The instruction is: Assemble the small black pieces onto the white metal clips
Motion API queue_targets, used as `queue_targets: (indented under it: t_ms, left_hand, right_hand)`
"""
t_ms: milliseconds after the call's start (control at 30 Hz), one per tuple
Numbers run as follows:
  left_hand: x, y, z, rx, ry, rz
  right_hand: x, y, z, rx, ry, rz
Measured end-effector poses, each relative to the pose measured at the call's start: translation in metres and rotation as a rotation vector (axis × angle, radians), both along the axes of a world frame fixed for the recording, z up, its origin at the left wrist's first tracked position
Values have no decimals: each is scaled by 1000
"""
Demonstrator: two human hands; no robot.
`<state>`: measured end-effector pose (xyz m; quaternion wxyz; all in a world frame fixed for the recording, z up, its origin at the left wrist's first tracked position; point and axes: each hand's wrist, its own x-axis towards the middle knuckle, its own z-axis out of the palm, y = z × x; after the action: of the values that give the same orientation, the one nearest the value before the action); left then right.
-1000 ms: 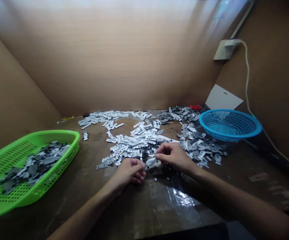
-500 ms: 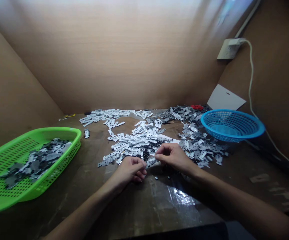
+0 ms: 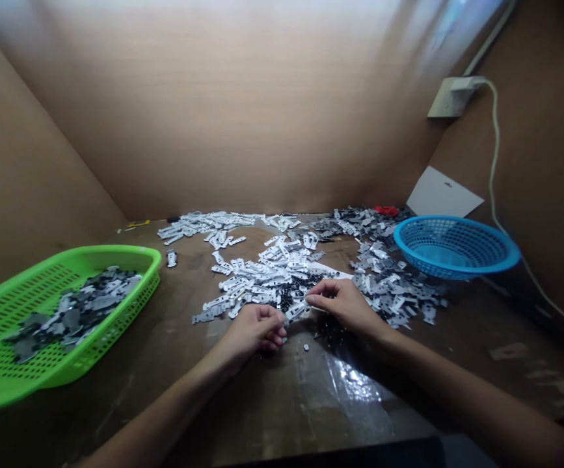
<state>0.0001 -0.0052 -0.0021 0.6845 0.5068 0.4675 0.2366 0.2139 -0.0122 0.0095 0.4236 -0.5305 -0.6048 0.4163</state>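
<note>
My left hand [image 3: 261, 328] is closed, its thumb and forefinger pinching one end of a small silvery metal plate [image 3: 296, 310]. At the plate's other end are the fingertips of my right hand [image 3: 343, 304], pressed together in a pinch; whatever they hold is too small to make out. Just beyond both hands lies a heap of small black pieces [image 3: 289, 291]. Behind and left of it spreads a pile of similar silvery plates [image 3: 247, 279]. One small shiny piece [image 3: 306, 348] rests on the table in front of my hands.
At the left stands a green basket [image 3: 152, 270] with metal parts in it. A blue basket [image 3: 457, 270] is at the right, beside a pile of grey metal parts [image 3: 393, 292]. A white card [image 3: 442, 192] leans near a hanging cable [image 3: 494, 162]. Wooden panels enclose the table.
The view has shifted slightly. My right fingertips have come to the far end of the plate, which shows more plainly. Of two small shiny pieces in front, only one still shows clearly.
</note>
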Motion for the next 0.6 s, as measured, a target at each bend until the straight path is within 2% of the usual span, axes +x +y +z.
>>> queue_targets:
  t_ms: [167,367,600]
  left_hand:
    - [3,-1,3,72,8,4]
    - [4,-1,3,166,12,-14]
    - [3,-1,2,206,-12,-24]
  right_hand:
    - [3,1,-6,-221,153,27]
    - [6,5,-12,-331,318,67]
    - [12,6,-11,-447,208,233]
